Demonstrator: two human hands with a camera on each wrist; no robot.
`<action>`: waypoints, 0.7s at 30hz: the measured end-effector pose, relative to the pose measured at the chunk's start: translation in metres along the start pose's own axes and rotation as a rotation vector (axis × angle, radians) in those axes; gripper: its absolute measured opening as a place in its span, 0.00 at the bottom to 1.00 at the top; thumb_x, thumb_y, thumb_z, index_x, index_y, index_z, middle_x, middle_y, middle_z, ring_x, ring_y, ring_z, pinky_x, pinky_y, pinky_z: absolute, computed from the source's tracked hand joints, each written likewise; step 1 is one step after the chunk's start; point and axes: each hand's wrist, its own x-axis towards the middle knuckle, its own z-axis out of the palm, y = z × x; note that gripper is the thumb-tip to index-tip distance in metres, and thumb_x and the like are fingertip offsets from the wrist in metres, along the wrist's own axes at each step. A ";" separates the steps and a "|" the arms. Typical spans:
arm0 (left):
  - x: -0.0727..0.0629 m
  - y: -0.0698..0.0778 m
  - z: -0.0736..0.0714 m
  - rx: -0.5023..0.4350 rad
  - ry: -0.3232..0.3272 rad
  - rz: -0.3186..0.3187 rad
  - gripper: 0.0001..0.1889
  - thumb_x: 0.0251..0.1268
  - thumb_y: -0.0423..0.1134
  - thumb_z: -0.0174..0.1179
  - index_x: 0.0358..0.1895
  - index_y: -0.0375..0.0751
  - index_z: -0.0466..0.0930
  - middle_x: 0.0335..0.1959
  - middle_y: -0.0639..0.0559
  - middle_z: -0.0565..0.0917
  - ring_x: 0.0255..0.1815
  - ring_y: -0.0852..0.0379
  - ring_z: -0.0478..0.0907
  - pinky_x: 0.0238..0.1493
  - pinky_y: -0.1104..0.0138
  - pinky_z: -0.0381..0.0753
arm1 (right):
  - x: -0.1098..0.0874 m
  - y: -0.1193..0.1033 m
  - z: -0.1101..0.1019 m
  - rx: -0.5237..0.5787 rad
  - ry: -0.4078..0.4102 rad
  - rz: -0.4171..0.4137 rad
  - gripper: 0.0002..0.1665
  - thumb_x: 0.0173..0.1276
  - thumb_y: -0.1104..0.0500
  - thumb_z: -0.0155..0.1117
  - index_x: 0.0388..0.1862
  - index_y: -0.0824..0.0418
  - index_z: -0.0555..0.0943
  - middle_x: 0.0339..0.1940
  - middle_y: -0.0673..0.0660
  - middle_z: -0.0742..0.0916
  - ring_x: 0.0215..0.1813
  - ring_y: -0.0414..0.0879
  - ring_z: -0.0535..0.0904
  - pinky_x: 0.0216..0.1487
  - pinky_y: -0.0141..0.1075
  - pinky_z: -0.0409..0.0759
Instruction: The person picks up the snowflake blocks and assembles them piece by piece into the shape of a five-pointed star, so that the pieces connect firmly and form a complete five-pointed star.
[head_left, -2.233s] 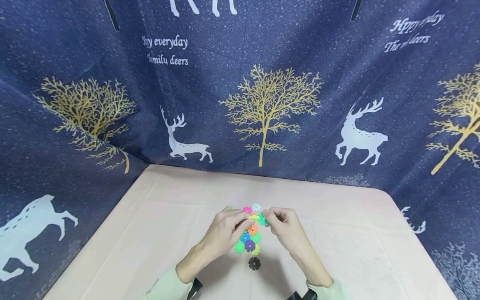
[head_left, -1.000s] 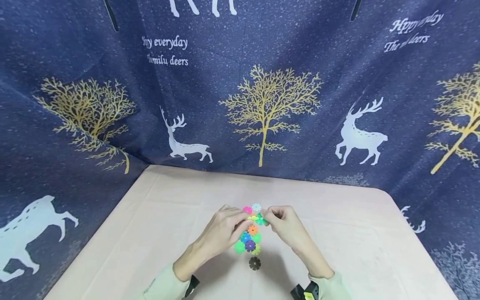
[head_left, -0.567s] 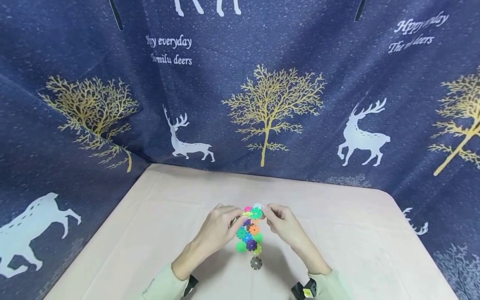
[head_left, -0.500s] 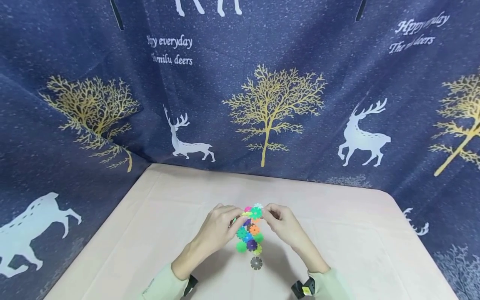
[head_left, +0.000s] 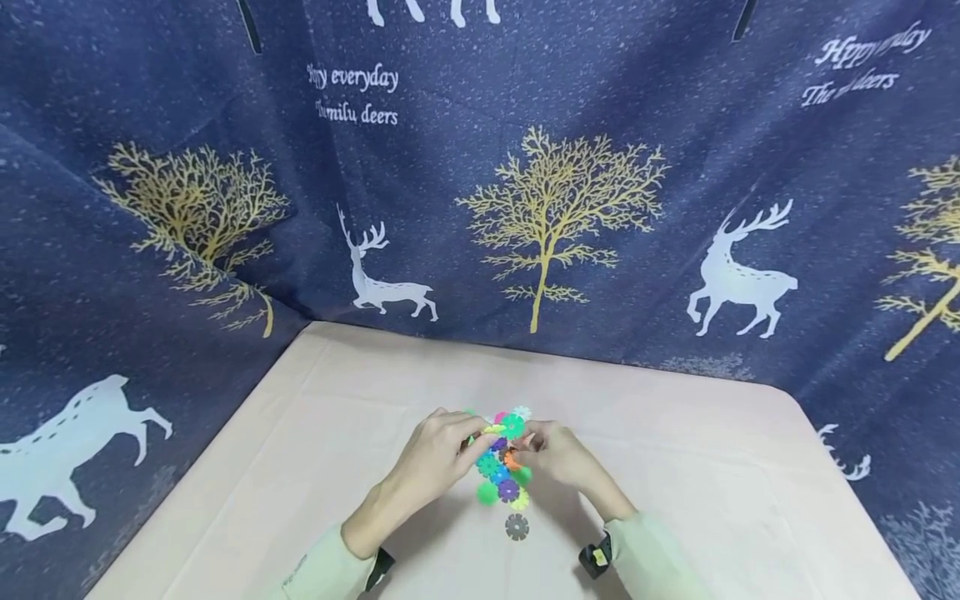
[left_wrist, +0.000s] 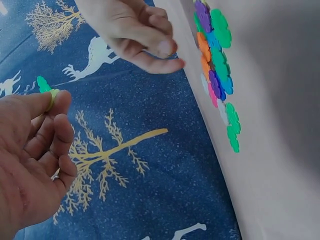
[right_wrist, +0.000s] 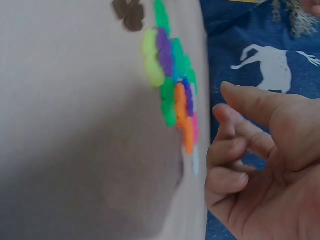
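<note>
Plastic snowflake discs with notched rims are the small things here. My left hand (head_left: pixel 431 458) pinches a yellow disc (left_wrist: pixel 53 99) between thumb and forefinger. A green disc (head_left: pixel 513 427) is joined to the yellow one, raised above the table. My right hand (head_left: pixel 566 461) holds nothing. Its thumb and forefinger are slightly apart in the right wrist view, with the other fingers loosely bent. In the head view it hovers over the right side of the pile, nearest an orange disc (head_left: pixel 512 459), partly covered by its fingertips.
Several loose discs lie clustered on the pale tablecloth (head_left: pixel 360 392), among them a purple disc (head_left: pixel 508 490) and a blue disc (head_left: pixel 499 474). A dark brown disc (head_left: pixel 517 527) lies apart, nearer me. A blue printed curtain (head_left: pixel 465 275) rises behind the table.
The right hand, earlier pinching the green disc against the yellow one, has let go and moved down toward the orange disc. The green disc now stays with the left hand. The head view shifts slightly.
</note>
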 end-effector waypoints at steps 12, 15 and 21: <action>0.000 0.000 -0.004 0.044 -0.011 -0.007 0.06 0.65 0.42 0.68 0.31 0.48 0.84 0.20 0.65 0.78 0.22 0.70 0.67 0.29 0.73 0.70 | 0.006 0.006 0.017 -0.104 0.020 0.147 0.17 0.56 0.61 0.77 0.39 0.59 0.78 0.32 0.52 0.81 0.33 0.46 0.76 0.33 0.37 0.78; 0.000 -0.001 -0.004 0.039 0.002 -0.001 0.05 0.64 0.41 0.68 0.31 0.49 0.85 0.20 0.65 0.78 0.21 0.70 0.68 0.29 0.73 0.70 | 0.006 0.005 0.018 -0.109 0.030 0.169 0.16 0.55 0.61 0.78 0.38 0.58 0.78 0.31 0.52 0.80 0.33 0.46 0.75 0.33 0.37 0.76; -0.002 -0.001 -0.004 0.036 0.003 0.008 0.04 0.63 0.41 0.69 0.31 0.49 0.85 0.22 0.64 0.81 0.22 0.68 0.71 0.30 0.73 0.71 | 0.007 0.006 0.020 -0.127 0.040 0.184 0.18 0.54 0.60 0.79 0.38 0.58 0.77 0.31 0.52 0.79 0.31 0.46 0.74 0.32 0.36 0.75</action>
